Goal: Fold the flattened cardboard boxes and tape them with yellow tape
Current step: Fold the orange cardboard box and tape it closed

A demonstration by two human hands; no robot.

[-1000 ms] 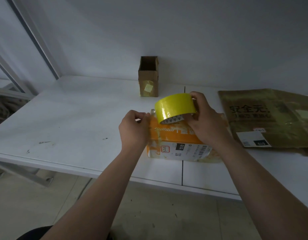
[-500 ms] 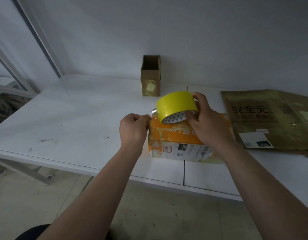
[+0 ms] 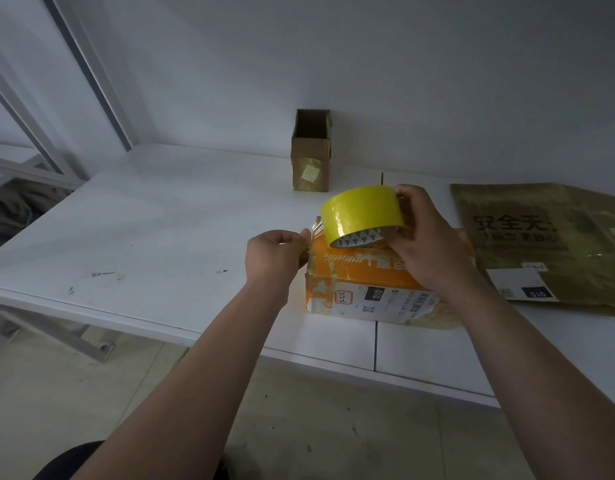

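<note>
Head view: my right hand [image 3: 427, 244] is gripping the yellow tape roll [image 3: 361, 213] just above the orange cardboard box [image 3: 361, 271] on the table [image 3: 160, 237]. My left hand [image 3: 276, 258] is pinching the loose tape end [image 3: 314, 229]. I'm thinking pull it straight and taut so it's not wrinkling.

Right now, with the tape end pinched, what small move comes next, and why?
Probably draw the left hand leftward to peel out more tape. It pinches only a short tape end beside the yellow tape roll, which the right hand holds above the orange box; that strip looks too short to span the box top.
</note>
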